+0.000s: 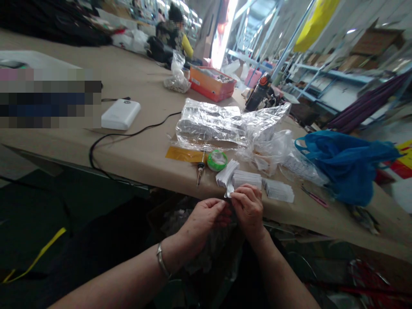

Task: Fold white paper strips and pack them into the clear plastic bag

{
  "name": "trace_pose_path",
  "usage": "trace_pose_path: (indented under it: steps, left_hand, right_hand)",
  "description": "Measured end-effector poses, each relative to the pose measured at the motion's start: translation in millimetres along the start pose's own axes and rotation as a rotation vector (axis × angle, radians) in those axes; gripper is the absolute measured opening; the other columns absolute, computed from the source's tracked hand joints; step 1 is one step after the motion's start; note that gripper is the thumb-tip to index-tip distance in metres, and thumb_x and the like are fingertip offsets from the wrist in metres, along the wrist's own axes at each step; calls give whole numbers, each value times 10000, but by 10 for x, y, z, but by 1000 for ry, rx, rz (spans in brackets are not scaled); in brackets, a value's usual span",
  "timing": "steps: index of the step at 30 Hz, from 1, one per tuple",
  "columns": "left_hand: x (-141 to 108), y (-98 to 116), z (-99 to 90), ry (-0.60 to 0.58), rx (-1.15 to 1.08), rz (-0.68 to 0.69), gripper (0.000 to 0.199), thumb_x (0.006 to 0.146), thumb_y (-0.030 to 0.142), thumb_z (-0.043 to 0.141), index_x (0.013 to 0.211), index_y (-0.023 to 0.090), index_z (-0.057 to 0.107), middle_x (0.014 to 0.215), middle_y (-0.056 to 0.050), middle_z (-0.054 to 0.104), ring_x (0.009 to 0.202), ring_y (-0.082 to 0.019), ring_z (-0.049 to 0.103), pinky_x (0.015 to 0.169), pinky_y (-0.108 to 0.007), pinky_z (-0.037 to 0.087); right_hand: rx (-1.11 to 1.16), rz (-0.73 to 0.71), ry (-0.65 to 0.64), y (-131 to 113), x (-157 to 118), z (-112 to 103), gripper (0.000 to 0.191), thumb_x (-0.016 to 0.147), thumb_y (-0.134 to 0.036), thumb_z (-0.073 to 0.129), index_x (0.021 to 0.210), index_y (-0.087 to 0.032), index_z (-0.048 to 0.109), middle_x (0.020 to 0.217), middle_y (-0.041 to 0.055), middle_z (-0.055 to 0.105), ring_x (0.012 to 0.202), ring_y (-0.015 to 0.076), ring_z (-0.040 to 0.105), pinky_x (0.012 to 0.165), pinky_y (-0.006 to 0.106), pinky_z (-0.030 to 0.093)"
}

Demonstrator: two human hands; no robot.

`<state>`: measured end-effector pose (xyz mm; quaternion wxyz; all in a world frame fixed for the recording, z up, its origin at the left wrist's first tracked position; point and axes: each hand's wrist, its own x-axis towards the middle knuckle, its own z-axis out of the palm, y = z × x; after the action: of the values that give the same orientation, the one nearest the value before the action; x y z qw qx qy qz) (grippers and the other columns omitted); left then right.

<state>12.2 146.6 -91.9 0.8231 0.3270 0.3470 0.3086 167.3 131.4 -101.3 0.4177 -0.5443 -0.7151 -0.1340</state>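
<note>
My right hand (pixel 251 208) is closed at the table's front edge, its fingertips on a small white slip (pixel 229 192), perhaps a paper label. Beside it, my left hand (pixel 207 219) has thumb and fingers pressed together; whatever they hold, if anything, is too small to make out. Just beyond my hands lie white stacks of slips: a fanned one (pixel 226 172), a middle one (pixel 247 177) and one on the right (pixel 279 190). A green round container (pixel 217 160) and a thin tool with a metal tip (pixel 200 171) sit to their left.
Behind the stacks lies a clear plastic bag of packed items (pixel 209 122). An amber strip (pixel 183 154), a white box-shaped device (pixel 121 114), a black cable (pixel 138 131), an orange bin (pixel 210 86), a blue bag (pixel 347 161) and pink-handled scissors (pixel 315 197) surround it. A person sits far back.
</note>
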Motion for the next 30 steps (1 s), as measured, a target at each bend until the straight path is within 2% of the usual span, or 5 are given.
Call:
trace_pose_path:
  steps: [5,16,23,27,30]
  left_hand:
    - [111,26,99,-34,-155,3,325,748,423,677,820,108,649,746,-58,659,617,-114,607,625,-236,468]
    - [254,22,238,131,-153,55,286,676,372,706,745,113,607,613,-2,594,542,-104,552,539,-219,416]
    - [329,51,297,128,-199,132,357,591,412,762,668,112,583,580,16,569,510,-75,477,473,-189,358]
    - [270,38,282,159,-219,104,426,606,501,745,638,115,569,543,21,542,467,-66,446,432,-186,339]
    - [222,-7,233,114,-239,27,408,608,464,765,671,101,590,583,2,564,473,-63,462,423,-175,336]
  right_hand:
    - [44,21,8,14,56,4,105,862,-207,609,782,-215,675,796,22,650,891,193,552,853,372,403]
    - [133,29,14,-35,-50,-109,141,858,-149,600,919,-236,693,881,38,670,931,212,568,817,385,470]
    - [157,-84,-33,-208,-107,-227,185,846,-93,594,944,-231,668,909,40,671,931,212,577,828,411,475]
    - [170,-113,-74,-262,-145,-239,171,850,-90,579,933,-217,658,904,38,681,933,213,586,844,415,469]
    - [171,-111,-86,-283,-208,-202,144,871,-107,558,926,-204,648,923,35,688,950,201,587,860,404,458]
